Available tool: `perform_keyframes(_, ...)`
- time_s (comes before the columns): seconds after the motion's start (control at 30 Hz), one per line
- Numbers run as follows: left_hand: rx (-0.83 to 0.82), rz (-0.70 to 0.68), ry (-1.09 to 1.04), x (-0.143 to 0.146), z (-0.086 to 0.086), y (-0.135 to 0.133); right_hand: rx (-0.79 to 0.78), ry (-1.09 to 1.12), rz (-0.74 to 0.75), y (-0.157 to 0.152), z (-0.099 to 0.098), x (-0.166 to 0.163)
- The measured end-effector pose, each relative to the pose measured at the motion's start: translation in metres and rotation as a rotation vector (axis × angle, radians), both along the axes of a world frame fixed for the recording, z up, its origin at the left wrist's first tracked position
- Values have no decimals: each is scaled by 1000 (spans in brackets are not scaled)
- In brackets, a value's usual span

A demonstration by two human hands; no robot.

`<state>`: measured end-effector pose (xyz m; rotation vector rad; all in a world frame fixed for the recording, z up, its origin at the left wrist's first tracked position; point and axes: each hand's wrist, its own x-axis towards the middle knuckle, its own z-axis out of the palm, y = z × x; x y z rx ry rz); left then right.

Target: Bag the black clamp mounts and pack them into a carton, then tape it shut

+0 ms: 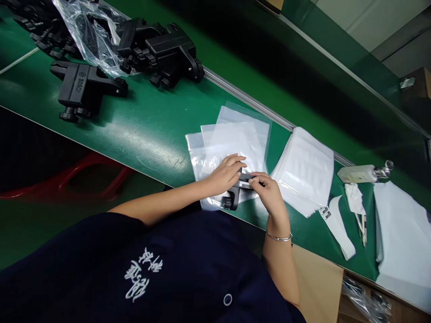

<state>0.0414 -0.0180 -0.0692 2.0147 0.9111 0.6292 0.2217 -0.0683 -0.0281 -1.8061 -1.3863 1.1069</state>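
A black plastic clamp mount point(235, 196) lies at the table's front edge, on top of clear plastic bags point(232, 134). My left hand point(226, 176) holds its left part, with fingers stretched across it and the thumb hidden. A small white label point(244, 184) shows on the clamp's flat face. My right hand point(267, 192) is at the other end, thumb and fingertips closed at the label's right end. Whether the label is fully stuck down cannot be seen.
Another black clamp mount point(81, 87) stands on the green table point(151, 130), with more clamps point(173, 54) and crumpled plastic point(90, 38) behind it. To the right are a bag stack point(305, 166), a label strip point(340, 229), a bottle point(358, 173) and white sheets point(404, 242).
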Motion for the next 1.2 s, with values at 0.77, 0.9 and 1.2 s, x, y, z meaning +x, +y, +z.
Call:
perform_keyframes(0.77, 253, 0, -51, -16, 4, -2, 25, -118, -13, -2, 0, -9)
perform_keyframes(0.9, 476, -234, 56, -30, 7, 0, 44, -114, -9, -7, 2, -5)
perform_keyframes(1.2, 438, -684, 258, -22, 44, 41, 83, -171, 170, -33, 2, 44)
